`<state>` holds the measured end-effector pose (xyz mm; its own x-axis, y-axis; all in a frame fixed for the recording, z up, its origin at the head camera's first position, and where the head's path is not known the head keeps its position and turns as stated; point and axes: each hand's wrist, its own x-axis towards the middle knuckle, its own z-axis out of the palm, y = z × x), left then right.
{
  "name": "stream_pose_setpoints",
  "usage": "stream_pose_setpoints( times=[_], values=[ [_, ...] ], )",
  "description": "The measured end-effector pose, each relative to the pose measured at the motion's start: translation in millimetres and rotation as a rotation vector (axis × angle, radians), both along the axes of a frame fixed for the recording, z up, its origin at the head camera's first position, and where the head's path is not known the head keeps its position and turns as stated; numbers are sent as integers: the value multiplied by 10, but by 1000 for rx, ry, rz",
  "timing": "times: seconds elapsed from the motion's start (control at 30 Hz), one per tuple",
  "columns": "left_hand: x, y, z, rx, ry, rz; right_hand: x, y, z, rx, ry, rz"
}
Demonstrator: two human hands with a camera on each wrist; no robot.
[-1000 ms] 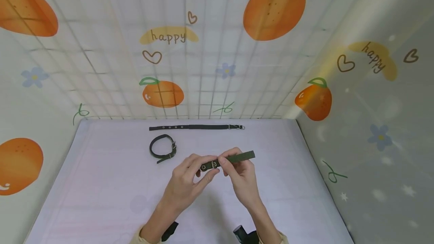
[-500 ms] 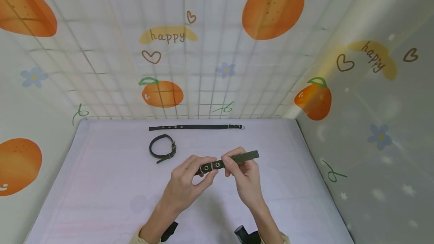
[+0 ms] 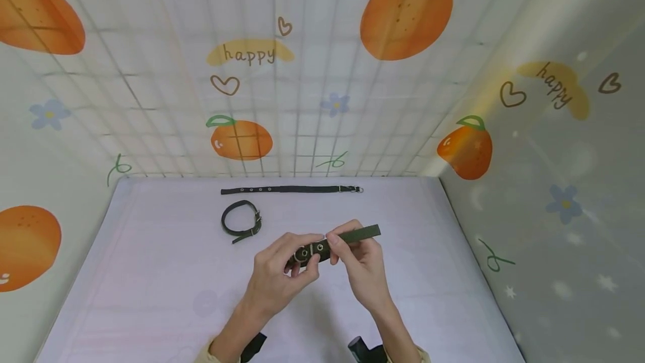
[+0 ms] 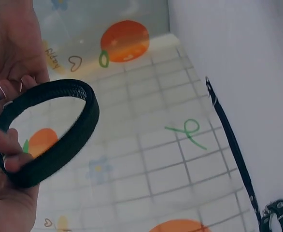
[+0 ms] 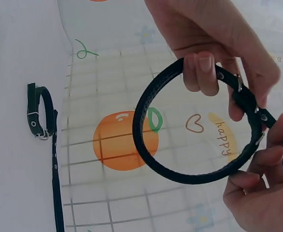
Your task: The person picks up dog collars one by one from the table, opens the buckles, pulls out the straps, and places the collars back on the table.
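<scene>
A dark green collar (image 3: 365,233) with metal eyelets is held above the table between both hands. It forms a closed loop, plain in the left wrist view as a collar band (image 4: 91,118) and in the right wrist view as a ring. My left hand (image 3: 272,268) pinches it around the metal buckle (image 5: 239,83), thumb below and fingers above. My right hand (image 3: 367,268) pinches the strap just past the buckle, its free tail sticking out to the right. Fingers cover part of the buckle area.
Behind the hands a straight black collar (image 3: 307,189) lies along the table's back edge. A buckled, coiled collar (image 3: 244,203) lies just in front of its left part. Fruit-printed sheeting (image 3: 302,128) walls the white table (image 3: 151,273) at the back and sides.
The right hand drew the strap tail slightly right, then came back a little left. At the left hand, the buckle part tilted and more eyelets show. The collars on the table stayed put.
</scene>
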<state>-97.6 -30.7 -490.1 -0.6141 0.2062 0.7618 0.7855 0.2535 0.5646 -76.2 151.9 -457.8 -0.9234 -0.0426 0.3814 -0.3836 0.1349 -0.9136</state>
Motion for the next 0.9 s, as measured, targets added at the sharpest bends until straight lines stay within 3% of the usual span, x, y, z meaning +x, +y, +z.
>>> stream_pose_setpoints(
  times=[0.5, 0.9],
  values=[
    [38, 35, 34, 72, -73, 5, 9, 26, -6, -7, 39, 47],
    [43, -29, 64, 155, -45, -1, 16, 97, 2, -47, 20, 247]
  ],
)
